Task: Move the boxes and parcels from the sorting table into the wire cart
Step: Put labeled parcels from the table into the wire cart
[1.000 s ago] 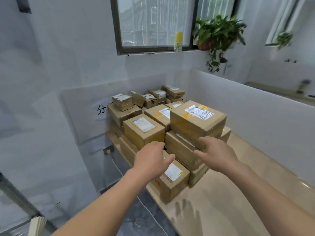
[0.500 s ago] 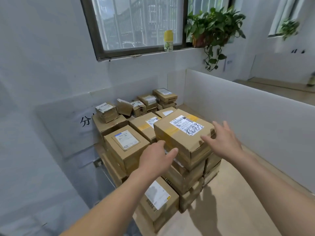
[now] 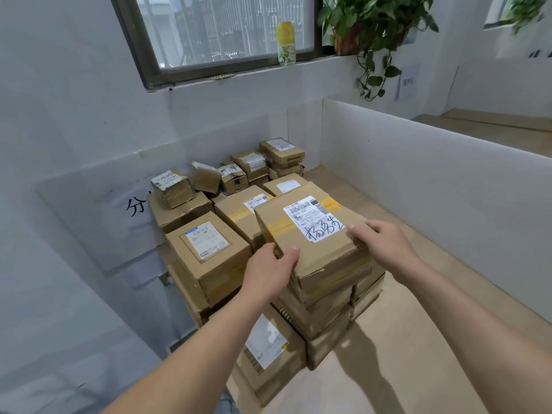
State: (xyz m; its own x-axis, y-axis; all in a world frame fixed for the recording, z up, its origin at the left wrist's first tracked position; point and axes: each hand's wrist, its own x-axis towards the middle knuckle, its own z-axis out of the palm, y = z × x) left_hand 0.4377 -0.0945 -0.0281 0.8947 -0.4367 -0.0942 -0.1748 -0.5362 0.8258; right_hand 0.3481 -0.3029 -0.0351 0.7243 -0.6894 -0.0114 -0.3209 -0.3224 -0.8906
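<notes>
Nearest the viewer, below the left forearm, a labelled box (image 3: 270, 351) sits at the front edge of the desk (image 3: 388, 369), its white label facing up and toward the viewer.

Left hand (image 3: 268, 268): placed at the near-left corner of the top box (image 3: 310, 234). The thumb lies flat on the lid; the fingers wrap down over the left side face. The hand grips this corner.

Right hand (image 3: 385, 243): placed at the near-right edge of the same top box. The thumb rests on the lid beside the handwritten shipping label (image 3: 313, 219); the fingers curl over the right side, and their tips are hidden. Both hands therefore hold the top box between them.

The top box rests on a stack of boxes (image 3: 325, 309), directly between and just beyond the hands. A yellow tape strip crosses its lid.

Immediately left of the left hand stands a square box (image 3: 209, 258) with a framed label on top. Beyond the hands lie further cartons, then a row of small parcels (image 3: 254, 168) against the wall.

To the right of the right hand, a white partition (image 3: 433, 186) borders the desk.

Farthest from the hands: a window (image 3: 227, 31), a yellow bottle (image 3: 286, 43) on its sill, and a potted plant (image 3: 373, 28).
</notes>
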